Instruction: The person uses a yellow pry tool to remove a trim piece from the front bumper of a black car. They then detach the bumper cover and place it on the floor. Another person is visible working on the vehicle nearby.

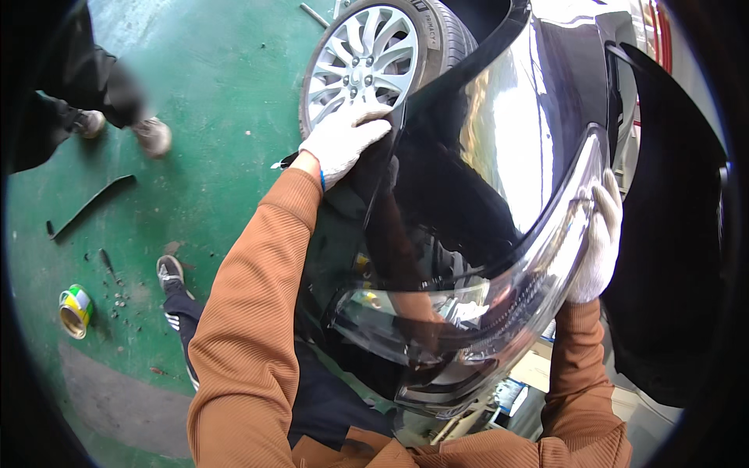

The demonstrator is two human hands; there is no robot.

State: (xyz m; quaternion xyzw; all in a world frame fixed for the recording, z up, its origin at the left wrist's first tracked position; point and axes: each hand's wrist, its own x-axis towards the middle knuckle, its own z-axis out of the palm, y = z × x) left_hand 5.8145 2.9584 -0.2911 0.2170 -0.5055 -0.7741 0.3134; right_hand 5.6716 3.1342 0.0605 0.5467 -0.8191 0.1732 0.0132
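Here's the left hand [341, 144], fingers nearly straight, laid on the black panel [445, 171] beside the wheel [360, 70], gripping nothing visible; the right hand [599, 242], loosely curved, meets the headlight [499, 312] at the car's corner, grip unclear. Even, gentle pressure suits that glossy seam!

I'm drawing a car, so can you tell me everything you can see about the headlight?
The headlight is long and curved, with a shiny, see-through cover that looks like plastic. It is broad at its near end and narrows to a point farther away. Dark and silvery parts show inside, but reflections hide details. It sits along the edge of the glossy black car panel. The gloved right hand touches its right side.
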